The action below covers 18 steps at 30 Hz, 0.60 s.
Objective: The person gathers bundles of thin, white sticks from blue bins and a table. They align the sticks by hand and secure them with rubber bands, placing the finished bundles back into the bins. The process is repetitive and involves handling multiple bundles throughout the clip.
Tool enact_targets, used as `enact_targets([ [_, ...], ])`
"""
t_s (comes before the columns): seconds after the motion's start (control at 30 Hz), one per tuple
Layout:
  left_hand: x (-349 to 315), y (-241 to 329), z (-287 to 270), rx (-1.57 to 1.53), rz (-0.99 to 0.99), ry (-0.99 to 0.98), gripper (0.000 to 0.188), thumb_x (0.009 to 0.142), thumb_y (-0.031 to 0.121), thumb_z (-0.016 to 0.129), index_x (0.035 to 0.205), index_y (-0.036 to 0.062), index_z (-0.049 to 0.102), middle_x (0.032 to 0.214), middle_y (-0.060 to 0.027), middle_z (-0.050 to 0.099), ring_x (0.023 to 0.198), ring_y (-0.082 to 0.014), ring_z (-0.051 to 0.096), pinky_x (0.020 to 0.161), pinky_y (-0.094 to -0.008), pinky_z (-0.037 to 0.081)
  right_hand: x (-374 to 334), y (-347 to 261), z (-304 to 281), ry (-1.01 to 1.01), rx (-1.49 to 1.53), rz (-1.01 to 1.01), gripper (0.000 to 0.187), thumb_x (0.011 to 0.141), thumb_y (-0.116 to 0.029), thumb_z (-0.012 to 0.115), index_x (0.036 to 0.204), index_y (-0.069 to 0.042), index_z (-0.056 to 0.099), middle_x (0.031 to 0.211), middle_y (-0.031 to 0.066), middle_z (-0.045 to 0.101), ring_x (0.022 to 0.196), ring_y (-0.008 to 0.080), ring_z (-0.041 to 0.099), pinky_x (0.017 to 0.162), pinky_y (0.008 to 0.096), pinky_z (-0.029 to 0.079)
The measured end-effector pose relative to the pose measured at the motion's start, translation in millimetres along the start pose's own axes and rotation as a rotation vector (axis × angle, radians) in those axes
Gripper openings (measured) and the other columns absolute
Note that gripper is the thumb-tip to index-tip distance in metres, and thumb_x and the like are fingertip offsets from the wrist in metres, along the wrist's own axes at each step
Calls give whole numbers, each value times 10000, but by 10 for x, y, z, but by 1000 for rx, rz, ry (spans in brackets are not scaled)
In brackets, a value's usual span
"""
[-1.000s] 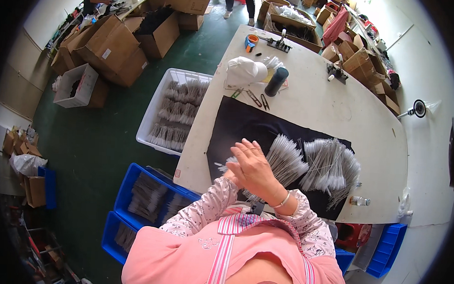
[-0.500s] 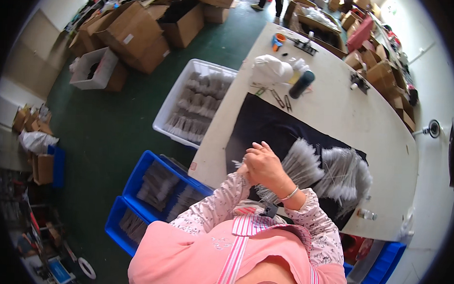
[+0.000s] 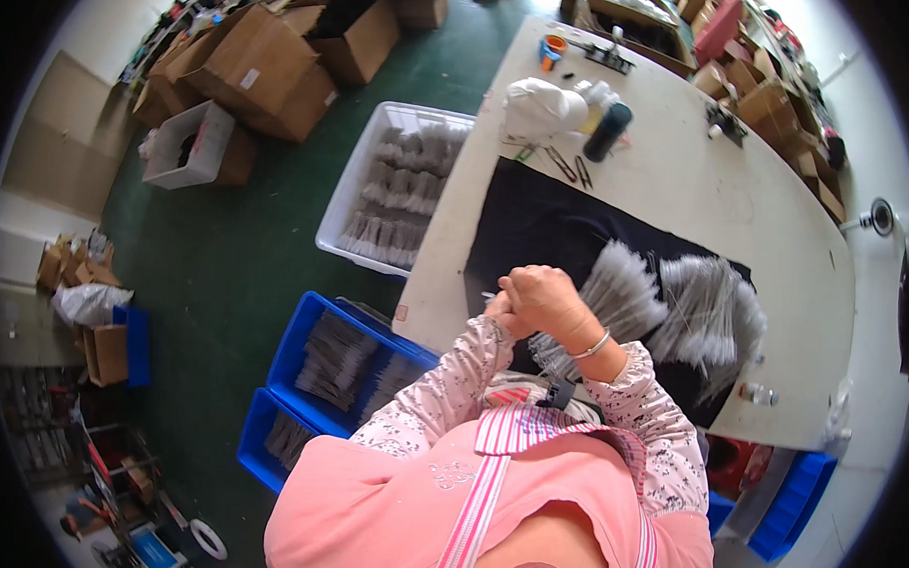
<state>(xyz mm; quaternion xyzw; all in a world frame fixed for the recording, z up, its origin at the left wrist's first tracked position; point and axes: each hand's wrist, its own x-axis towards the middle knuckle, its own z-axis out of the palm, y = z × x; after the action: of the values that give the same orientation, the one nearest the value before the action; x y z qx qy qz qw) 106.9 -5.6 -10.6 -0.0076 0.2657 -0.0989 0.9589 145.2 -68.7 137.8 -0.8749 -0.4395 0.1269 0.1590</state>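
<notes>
My right hand (image 3: 544, 295), a bracelet at its wrist, is closed with its fingers bent against my left hand (image 3: 505, 316). Most of the left hand's fingers lie behind the right, and they look curled. What either hand pinches is too small or hidden to make out. Both hands are above a dark cloth (image 3: 537, 222) on the white table (image 3: 670, 141). To the right of my right hand lies a bundle of thin translucent strands (image 3: 619, 295). Farther right, more such strands (image 3: 699, 303) lie in a fanned heap on the cloth.
A white tub (image 3: 342, 195) and a blue bin (image 3: 290, 353) holding similar strands stand left of the table. Toward the table's far end are a dark bottle (image 3: 608, 132), a white bundle (image 3: 536, 109), small snips (image 3: 561, 165) and an orange tape roll (image 3: 553, 52). Cardboard boxes (image 3: 272, 72) stand beyond.
The whole view has shifted a little, with the table higher in the picture. My right hand's raised fingers have curled in against my left hand. The strand bundles lie as before.
</notes>
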Motion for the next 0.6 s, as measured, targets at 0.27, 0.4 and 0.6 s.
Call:
enact_targets([
  [0.27,-566,-318,-176,251,-152,-58,134,870,92,533,986,28,554,913,-101,629,826,-225,639,724,-363,558,-783,-208,-326,-155,533,-54,342,861,-322,542,855,0,656,754,185,643,723,318,645,659,357,512],
  [0.4,-1043,-272,106,104,-427,38,147,851,35,554,994,2,545,905,-114,623,812,-237,638,726,-370,561,-1038,-14,-428,108,1164,82,258,902,-216,540,921,17,649,782,105,662,721,184,651,670,274,513],
  [0.6,-1293,-241,897,51,-411,147,222,833,0,566,1036,-17,479,918,-113,595,783,-217,635,706,-344,563,-911,570,48,450,1430,553,359,920,-332,546,996,13,606,896,102,649,768,143,640,684,263,520],
])
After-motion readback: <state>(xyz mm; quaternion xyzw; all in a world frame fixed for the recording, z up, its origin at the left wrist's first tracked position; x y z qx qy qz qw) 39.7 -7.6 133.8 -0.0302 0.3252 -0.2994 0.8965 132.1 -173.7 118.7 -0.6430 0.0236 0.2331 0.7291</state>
